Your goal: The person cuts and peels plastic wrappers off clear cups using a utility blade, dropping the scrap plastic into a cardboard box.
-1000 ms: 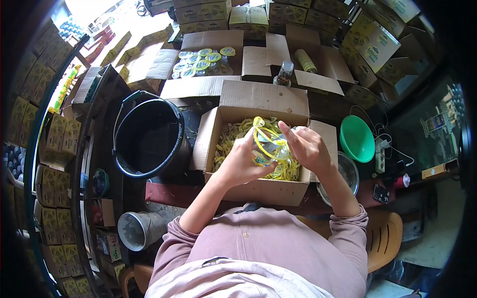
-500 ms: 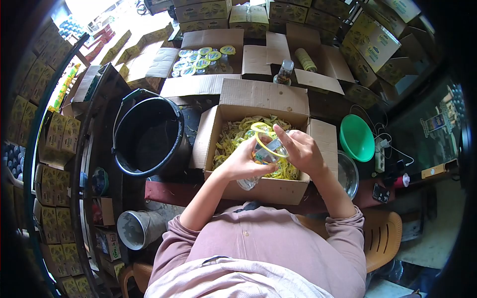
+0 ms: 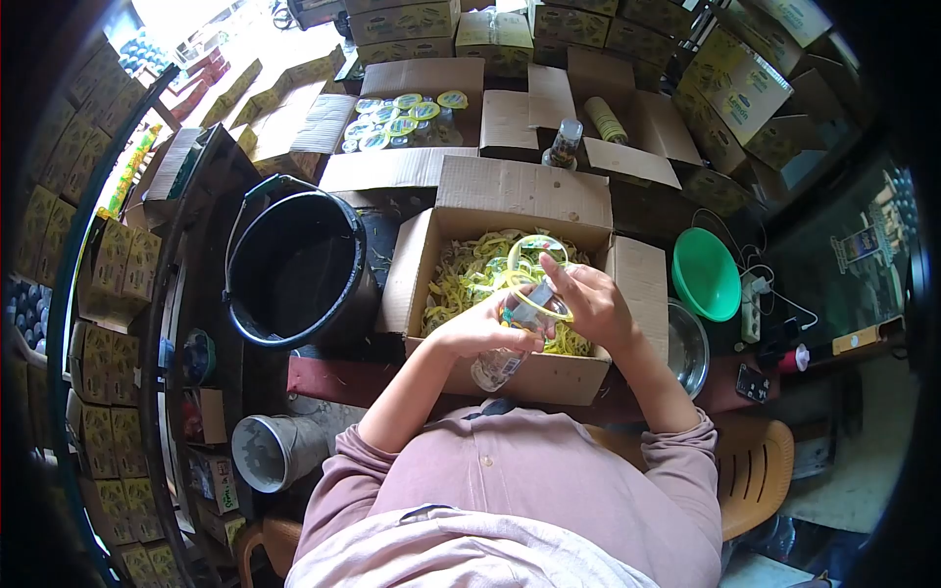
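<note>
A clear plastic cup (image 3: 498,368) with a printed side is gripped in my left hand (image 3: 482,331), tilted above an open cardboard box (image 3: 510,377). My right hand (image 3: 598,306) is closed at the cup's rim, its fingers against a thin yellow strip (image 3: 540,238) that curls up in a loop. A small greyish flat piece (image 3: 538,294) shows between the hands; I cannot tell whether it is a blade or part of the cup. Beneath the hands, the box holds a heap of yellow-green strips (image 3: 461,279).
Left of the box stands a black bucket (image 3: 368,294); a green bowl (image 3: 706,274) and a metal bowl (image 3: 691,348) are on the right. Behind are a carton of lidded cups (image 3: 404,122), a carton with a cup stack (image 3: 605,120) and a standing cup (image 3: 564,145). A phone (image 3: 753,383) lies right.
The yellow loop now stands higher and wider above the cup. The cup has tipped and its lower end has swung slightly down and right; both hands stay nearly in place.
</note>
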Demonstrator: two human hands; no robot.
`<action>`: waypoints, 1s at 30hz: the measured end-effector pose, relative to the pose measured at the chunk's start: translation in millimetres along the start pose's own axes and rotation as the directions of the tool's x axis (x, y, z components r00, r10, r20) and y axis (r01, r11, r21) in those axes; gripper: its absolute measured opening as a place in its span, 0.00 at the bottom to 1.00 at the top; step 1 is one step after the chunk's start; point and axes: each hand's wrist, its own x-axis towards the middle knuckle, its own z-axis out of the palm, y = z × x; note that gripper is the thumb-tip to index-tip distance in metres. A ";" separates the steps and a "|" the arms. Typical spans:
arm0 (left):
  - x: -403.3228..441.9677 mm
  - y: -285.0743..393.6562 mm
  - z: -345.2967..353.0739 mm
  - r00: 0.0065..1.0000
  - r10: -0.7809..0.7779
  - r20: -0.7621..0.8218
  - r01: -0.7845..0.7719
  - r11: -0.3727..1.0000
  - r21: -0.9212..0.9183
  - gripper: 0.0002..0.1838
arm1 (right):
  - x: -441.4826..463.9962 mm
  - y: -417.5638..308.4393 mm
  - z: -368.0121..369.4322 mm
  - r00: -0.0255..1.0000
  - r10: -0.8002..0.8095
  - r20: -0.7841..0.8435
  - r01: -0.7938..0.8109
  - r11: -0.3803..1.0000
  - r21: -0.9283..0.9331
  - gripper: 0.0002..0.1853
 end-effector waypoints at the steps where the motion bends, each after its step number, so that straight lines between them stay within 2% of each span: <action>1: 0.5 0.6 0.1 1.000 0.007 0.016 -0.006 0.999 -0.032 0.29 | 0.4 -0.4 -1.0 1.000 0.014 -0.002 -0.014 1.000 0.021 0.33; 5: 0.8 2.5 -0.4 0.994 0.037 0.100 -0.019 0.984 -0.178 0.27 | -4.4 2.2 0.5 0.999 0.051 -0.008 -0.051 0.996 0.069 0.34; 8: -0.7 -2.3 8.8 0.985 -0.008 0.172 0.061 0.950 -0.305 0.33 | 3.4 -0.6 -1.7 0.996 0.075 -0.053 -0.066 0.984 0.163 0.32; 13: -1.1 0.1 6.7 0.976 0.092 0.196 -0.019 0.939 -0.345 0.37 | 6.7 -0.4 -6.9 0.991 0.066 -0.120 -0.049 0.989 0.138 0.26; 16: -2.2 1.4 1.1 0.942 0.159 0.297 -0.014 0.900 -0.436 0.32 | 9.5 -0.3 -12.0 0.968 0.141 -0.208 -0.125 0.989 0.084 0.20; 18: -1.7 9.0 -2.3 0.945 0.162 0.283 -0.082 0.958 -0.273 0.32 | 11.1 2.3 -17.8 0.946 0.185 -0.267 -0.174 0.983 0.065 0.17; 20: -4.4 18.3 -2.7 0.957 0.178 0.228 -0.172 0.984 -0.046 0.31 | 7.6 4.1 -19.4 0.900 0.319 -0.297 -0.307 0.948 0.086 0.12; 23: -10.5 29.4 1.8 0.956 0.276 0.103 -0.294 0.911 0.290 0.31 | 9.9 -1.6 -26.5 0.828 0.454 -0.328 -0.435 0.890 0.133 0.08; 24: -12.3 32.2 3.7 0.948 0.312 0.062 -0.311 0.870 0.383 0.32 | 10.0 -3.6 -28.2 0.829 0.449 -0.335 -0.432 0.893 0.127 0.08; 25: -10.9 32.7 1.0 0.940 0.328 0.095 -0.332 0.814 0.476 0.32 | 9.7 -5.6 -29.8 0.829 0.444 -0.341 -0.429 0.895 0.121 0.08; 28: -14.2 40.8 4.1 0.935 0.346 0.072 -0.325 0.763 0.559 0.32 | 9.5 -12.1 -32.8 0.826 0.455 -0.332 -0.427 0.891 0.157 0.08; 30: -13.2 40.4 0.2 0.919 0.381 0.097 -0.350 0.679 0.646 0.33 | 12.6 -16.5 -35.7 0.821 0.473 -0.319 -0.431 0.881 0.197 0.09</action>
